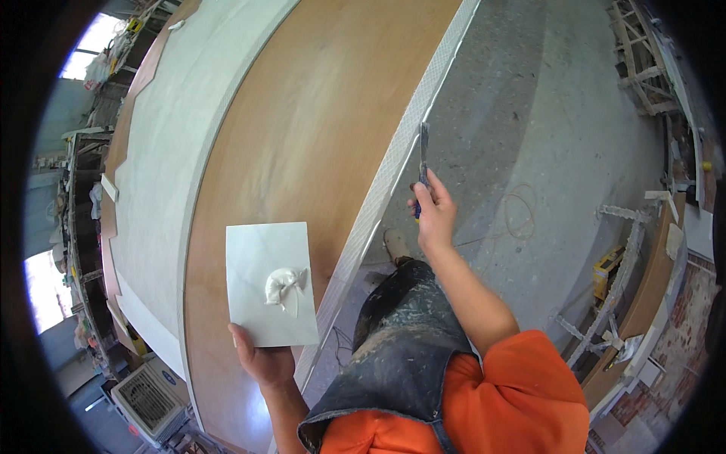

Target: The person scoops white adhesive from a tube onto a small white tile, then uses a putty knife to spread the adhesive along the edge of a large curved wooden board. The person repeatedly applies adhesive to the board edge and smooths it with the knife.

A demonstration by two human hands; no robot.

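My left hand point(266, 365) grips the lower edge of a flat white board point(249, 253), thumb along its side. A dollop of white paste point(283, 286) sits on this board. In my right hand point(435, 216) is a narrow putty knife point(423, 151) with a dark blue handle. Its blade points away from me and lies at the pale, patterned edge strip point(378, 184) of a long brown wooden panel point(280, 136); whether it touches cannot be made out. A thin white line runs along the strip's outer side.
Left of the brown panel lies a pale greenish-white sheet point(181, 129). A boxy vented unit point(149, 397) stands at the lower left. Thin cable point(520, 214) loops on the grey floor point(560, 151). At the right are a workbench point(635, 318) and a yellow object point(607, 271).
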